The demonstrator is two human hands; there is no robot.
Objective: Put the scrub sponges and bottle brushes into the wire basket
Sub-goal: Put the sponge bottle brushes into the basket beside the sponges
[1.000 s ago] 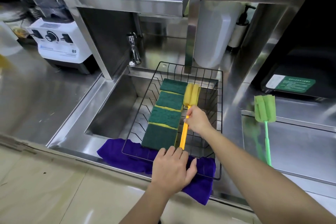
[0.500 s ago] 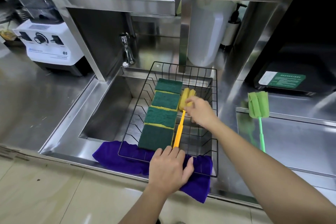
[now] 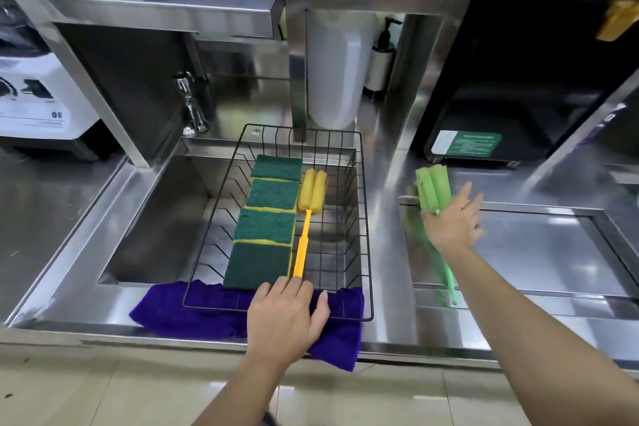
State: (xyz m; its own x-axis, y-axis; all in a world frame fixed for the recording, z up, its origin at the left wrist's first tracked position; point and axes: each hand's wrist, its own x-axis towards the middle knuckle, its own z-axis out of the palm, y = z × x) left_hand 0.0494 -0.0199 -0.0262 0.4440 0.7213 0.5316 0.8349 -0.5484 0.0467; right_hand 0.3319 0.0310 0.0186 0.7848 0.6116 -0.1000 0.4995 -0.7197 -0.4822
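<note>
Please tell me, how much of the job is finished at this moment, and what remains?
Done: four scrub sponges and the yellow bottle brush lie in the wire basket. In hand: the right hand is at the green bottle brush on the counter; the left hand rests on the basket's near edge. Left: moving that green brush into the basket.

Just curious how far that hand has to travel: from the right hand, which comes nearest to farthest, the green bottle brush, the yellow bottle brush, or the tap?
From the right hand:
1. Green bottle brush, right at its fingers, on the counter.
2. Yellow bottle brush, to its left, inside the wire basket.
3. Tap, farthest, back left behind the sink.
</note>
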